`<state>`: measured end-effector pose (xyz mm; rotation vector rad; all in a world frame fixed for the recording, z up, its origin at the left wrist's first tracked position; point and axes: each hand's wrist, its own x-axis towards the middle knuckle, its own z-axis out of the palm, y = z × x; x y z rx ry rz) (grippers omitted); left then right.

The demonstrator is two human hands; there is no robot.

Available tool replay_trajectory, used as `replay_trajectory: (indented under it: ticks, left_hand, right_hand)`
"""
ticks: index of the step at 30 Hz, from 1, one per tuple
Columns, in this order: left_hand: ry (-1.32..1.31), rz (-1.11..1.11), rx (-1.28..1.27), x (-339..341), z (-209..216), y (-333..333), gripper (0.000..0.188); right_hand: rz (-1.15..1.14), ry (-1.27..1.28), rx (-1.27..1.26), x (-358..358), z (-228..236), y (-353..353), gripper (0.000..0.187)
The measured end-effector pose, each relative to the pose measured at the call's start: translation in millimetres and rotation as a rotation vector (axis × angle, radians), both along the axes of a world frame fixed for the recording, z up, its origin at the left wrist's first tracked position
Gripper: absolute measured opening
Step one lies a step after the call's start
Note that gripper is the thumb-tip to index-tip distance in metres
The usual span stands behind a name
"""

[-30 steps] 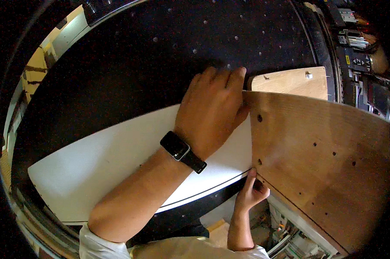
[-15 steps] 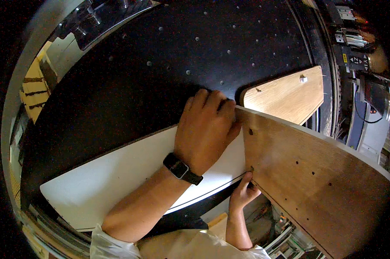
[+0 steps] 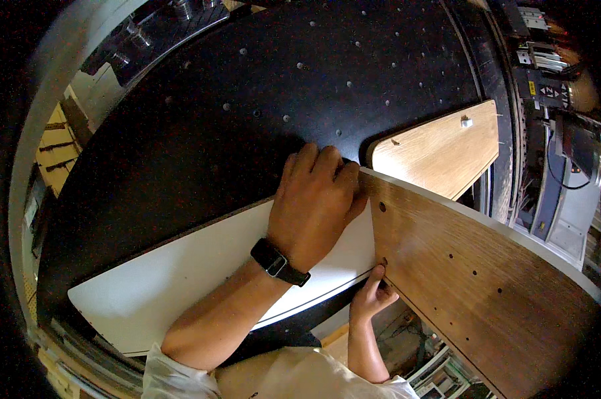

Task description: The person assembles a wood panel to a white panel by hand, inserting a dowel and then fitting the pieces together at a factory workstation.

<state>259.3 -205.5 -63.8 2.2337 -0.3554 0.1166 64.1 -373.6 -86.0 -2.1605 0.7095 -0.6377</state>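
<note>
A white board (image 3: 141, 292) lies on edge across the front, meeting a wood-grain panel (image 3: 473, 292) at a corner. The panel stands upright, running off to the lower right, with several small dark holes in its face. My left hand (image 3: 317, 206), with a black watch on the wrist, is closed over the top of that corner; its fingertips are hidden on the far side. Lower down, my right hand (image 3: 373, 299) grips the panel's bottom edge at the same joint, thumb up against the corner and fingers partly out of sight.
Behind the boards stretches a black table (image 3: 200, 153) dotted with small round studs. A wood-grain board (image 3: 440, 146) with a small light fitting lies at its right. Machine parts with a control panel (image 3: 550, 93) line the far right. Yellowish stacked pieces (image 3: 59, 149) stand at left.
The whole view has shifted slightly. Both hands keep their places at the corner, and the two joined boards show hardly any movement.
</note>
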Motion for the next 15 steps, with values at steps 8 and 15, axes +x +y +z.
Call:
replay_trajectory:
  ticks: [8,15]
  left_hand:
    - [0.052,-0.021,0.003,0,-2,-2,0.031]
    - [0.050,-0.012,-0.004,-1,-1,1,0.037]
  right_hand:
    - [0.043,0.017,-0.023,-1,-2,-5,0.016]
    - [-0.013,-0.081,-0.075,-6,-16,-3,0.011]
